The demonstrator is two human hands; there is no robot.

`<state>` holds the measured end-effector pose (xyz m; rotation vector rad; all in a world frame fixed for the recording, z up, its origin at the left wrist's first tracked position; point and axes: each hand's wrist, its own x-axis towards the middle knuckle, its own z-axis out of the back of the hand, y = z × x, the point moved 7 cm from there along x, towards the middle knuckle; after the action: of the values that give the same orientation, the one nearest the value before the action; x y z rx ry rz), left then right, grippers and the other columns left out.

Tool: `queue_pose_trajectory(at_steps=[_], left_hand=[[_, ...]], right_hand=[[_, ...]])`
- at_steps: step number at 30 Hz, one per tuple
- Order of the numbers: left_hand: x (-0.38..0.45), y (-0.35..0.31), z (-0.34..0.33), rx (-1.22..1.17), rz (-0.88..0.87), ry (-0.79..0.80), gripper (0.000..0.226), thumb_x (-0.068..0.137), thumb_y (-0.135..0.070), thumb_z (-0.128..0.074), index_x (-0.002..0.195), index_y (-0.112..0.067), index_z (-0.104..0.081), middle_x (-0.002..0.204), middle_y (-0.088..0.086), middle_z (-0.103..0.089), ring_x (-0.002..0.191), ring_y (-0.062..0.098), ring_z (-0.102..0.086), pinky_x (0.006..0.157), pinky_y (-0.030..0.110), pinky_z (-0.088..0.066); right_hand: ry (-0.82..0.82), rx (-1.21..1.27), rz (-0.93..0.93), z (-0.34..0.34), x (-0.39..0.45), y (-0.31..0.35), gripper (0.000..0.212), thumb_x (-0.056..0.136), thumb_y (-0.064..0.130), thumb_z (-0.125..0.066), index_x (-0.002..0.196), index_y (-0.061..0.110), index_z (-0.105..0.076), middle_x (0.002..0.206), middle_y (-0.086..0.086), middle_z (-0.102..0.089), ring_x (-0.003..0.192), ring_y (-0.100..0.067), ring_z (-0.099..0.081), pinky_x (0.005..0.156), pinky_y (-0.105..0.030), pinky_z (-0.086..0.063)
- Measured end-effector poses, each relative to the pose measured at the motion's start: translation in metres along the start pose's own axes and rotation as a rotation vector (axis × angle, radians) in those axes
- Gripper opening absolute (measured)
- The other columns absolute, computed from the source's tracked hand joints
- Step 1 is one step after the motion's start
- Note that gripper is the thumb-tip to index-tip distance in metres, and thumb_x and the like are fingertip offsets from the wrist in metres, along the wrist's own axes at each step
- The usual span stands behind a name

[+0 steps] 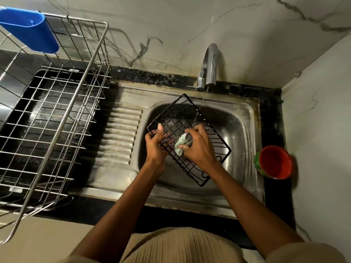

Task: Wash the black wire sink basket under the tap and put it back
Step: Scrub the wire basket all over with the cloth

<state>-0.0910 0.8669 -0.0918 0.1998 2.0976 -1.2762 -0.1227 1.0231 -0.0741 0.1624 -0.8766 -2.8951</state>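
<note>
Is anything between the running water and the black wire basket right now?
Nothing visible. The thin stream from the chrome tap falls straight onto the black wire basket, far from the left hand and from the right hand with its pale green cloth.

Setting: a home kitchen, at the washing-up corner. Evidence: a stainless steel sink (245, 130) with a ribbed draining board (121, 133) pressed into its left side, set in a dark stone counter. A chrome tap (209, 67) stands behind the sink, a thin stream running from it. Marble-look wall tiles (190, 25) rise behind and to the right. A steel wire dish rack (57, 114) sits left of the sink, a blue plastic holder (32, 33) hung on its back rail.
</note>
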Motion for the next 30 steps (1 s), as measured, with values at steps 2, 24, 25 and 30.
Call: queue_pose_trajectory(at_steps=[2,24,25,30], left_hand=[[-0.002,-0.001,-0.003,-0.008,0.001,-0.009,0.057,0.093,-0.052,-0.064,0.128,-0.012,-0.044,0.119,0.017,-0.067,0.106,0.036,-0.067,0.094,0.055,-0.055],[0.0,-0.011,-0.008,-0.14,-0.012,-0.032,0.102,0.063,-0.069,-0.076,0.139,-0.006,-0.052,0.134,0.028,-0.06,0.117,0.045,-0.063,0.099,0.058,-0.051],[-0.001,-0.013,-0.009,-0.161,-0.02,-0.024,0.097,0.067,-0.066,-0.074,0.139,-0.005,-0.052,0.133,0.029,-0.061,0.114,0.044,-0.064,0.098,0.056,-0.051],[0.0,-0.023,-0.014,-0.164,-0.062,-0.034,0.091,0.072,-0.06,-0.071,0.138,0.0,-0.052,0.119,0.027,-0.067,0.097,0.037,-0.068,0.087,0.048,-0.055]], right_hand=[[0.114,0.036,0.142,-0.01,-0.005,0.013,0.043,0.079,0.028,-0.081,0.118,0.017,-0.066,0.113,-0.001,-0.049,0.093,-0.014,-0.055,0.073,-0.028,-0.054],[0.235,0.621,-0.08,-0.026,-0.008,0.026,0.027,0.08,0.0,-0.076,0.103,0.014,-0.076,0.104,0.001,-0.075,0.095,-0.008,-0.07,0.087,-0.033,-0.059],[0.27,0.726,-0.134,-0.03,-0.008,0.026,0.028,0.081,-0.001,-0.075,0.104,0.015,-0.076,0.105,0.001,-0.075,0.097,-0.009,-0.071,0.089,-0.035,-0.059],[0.239,0.688,-0.093,-0.029,-0.011,0.036,0.028,0.085,0.001,-0.072,0.108,0.017,-0.076,0.104,-0.001,-0.068,0.099,-0.015,-0.067,0.087,-0.031,-0.058]])
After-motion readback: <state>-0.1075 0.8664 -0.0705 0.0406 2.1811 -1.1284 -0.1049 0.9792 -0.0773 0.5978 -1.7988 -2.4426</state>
